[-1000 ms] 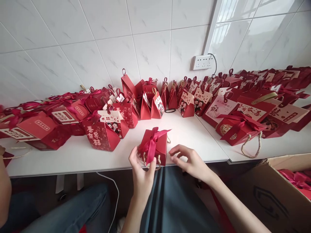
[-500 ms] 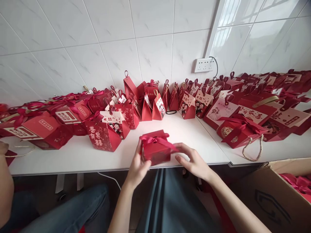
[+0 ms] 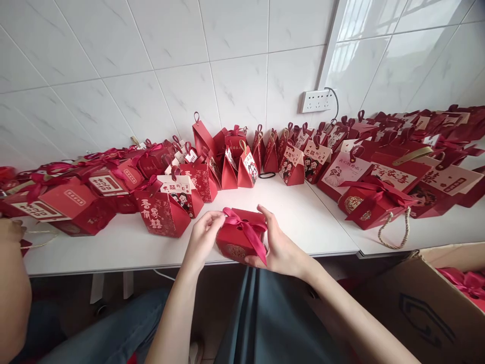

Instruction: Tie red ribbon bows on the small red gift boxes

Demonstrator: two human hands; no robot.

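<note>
A small red gift box (image 3: 237, 237) with a pink-red satin ribbon (image 3: 248, 227) across its top is at the table's front edge. My right hand (image 3: 282, 245) grips its right side, fingers behind and thumb at the front. At the upper left corner of the box, my left hand (image 3: 204, 235) is closed, its fingertips pinching the left end of the ribbon. One ribbon tail hangs down over the front face, near a gold round print. My left fingertips partly cover the ribbon end.
Red gift boxes (image 3: 162, 212) crowd the white table (image 3: 303, 217) left, back and right. A box with a rope handle (image 3: 373, 202) stands at right. A cardboard carton (image 3: 424, 298) with ribboned boxes is lower right. Another person's arm (image 3: 13, 288) reaches in at left. A socket strip (image 3: 316, 101) is on the wall.
The box has turned, so its printed front and hanging ribbon tail now show. My right hand has gone from the ribbon tail to the box's side; my left hand has moved up to the ribbon.
</note>
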